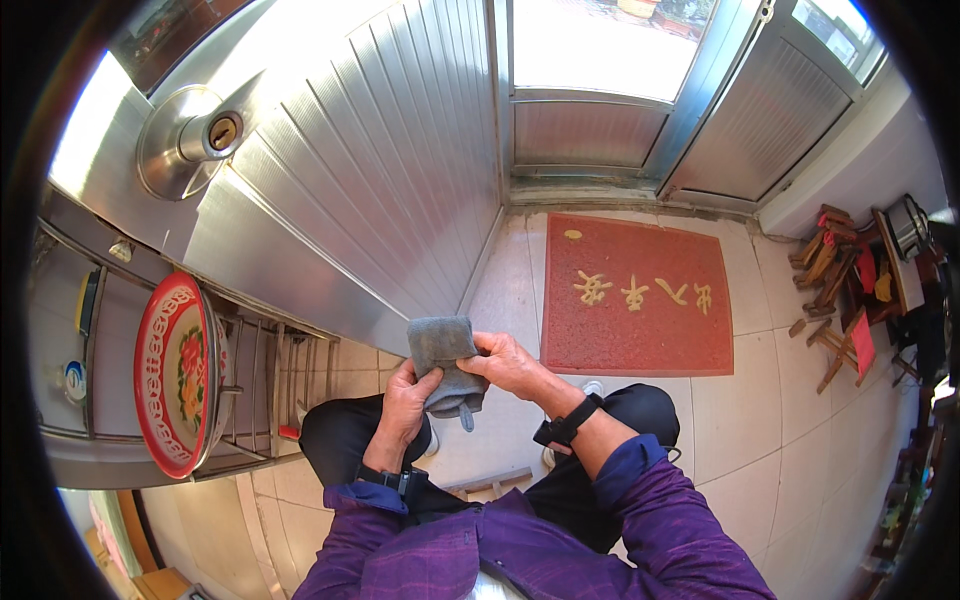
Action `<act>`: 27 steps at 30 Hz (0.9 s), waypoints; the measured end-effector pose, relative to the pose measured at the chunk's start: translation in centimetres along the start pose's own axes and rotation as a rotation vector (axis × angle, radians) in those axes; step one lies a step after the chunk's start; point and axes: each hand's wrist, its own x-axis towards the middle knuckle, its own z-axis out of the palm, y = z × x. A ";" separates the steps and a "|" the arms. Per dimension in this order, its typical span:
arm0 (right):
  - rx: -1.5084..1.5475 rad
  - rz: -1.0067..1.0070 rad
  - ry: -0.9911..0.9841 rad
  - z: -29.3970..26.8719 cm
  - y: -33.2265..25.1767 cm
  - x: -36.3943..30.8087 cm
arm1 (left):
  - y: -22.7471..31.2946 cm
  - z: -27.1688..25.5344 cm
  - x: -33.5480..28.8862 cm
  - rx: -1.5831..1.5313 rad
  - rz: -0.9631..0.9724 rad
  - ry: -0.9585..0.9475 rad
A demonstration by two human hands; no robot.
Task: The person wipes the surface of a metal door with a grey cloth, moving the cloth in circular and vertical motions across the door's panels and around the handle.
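Observation:
A folded grey cloth (440, 345) is held between my two hands, in front of my knees and close to the lower edge of the silver door panel (370, 150). My left hand (402, 402) grips its lower left part, thumb on top. With thumb and fingers, my right hand (510, 362) pinches the cloth's right side. A small loop (466, 418) hangs from the bottom of the cloth. The fingers behind the cloth are hidden. On the upper left of the door is a round metal doorknob (208, 136) with a keyhole.
A red-rimmed floral enamel basin (180, 375) stands on edge in a metal rack (255, 390) at left. A red doormat (638, 295) lies on the tiles before another metal-framed door (590, 135). Small wooden stools (835, 260) are at far right. Part of a wooden seat (490, 483) shows beneath me.

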 end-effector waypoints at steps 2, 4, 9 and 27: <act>-0.041 -0.030 0.021 0.0 0.0 0.0 | -0.1 -0.1 0.1 0.007 0.002 -0.012; -0.060 -0.045 0.026 0.0 0.1 0.1 | -0.1 -0.2 0.1 0.013 0.003 -0.015; -0.057 -0.058 0.018 0.0 0.5 0.2 | -0.3 -0.3 0.2 0.006 -0.011 -0.003; -0.044 -0.078 -0.027 -0.3 0.9 0.4 | -0.1 -0.3 -0.1 -0.027 -0.074 -0.015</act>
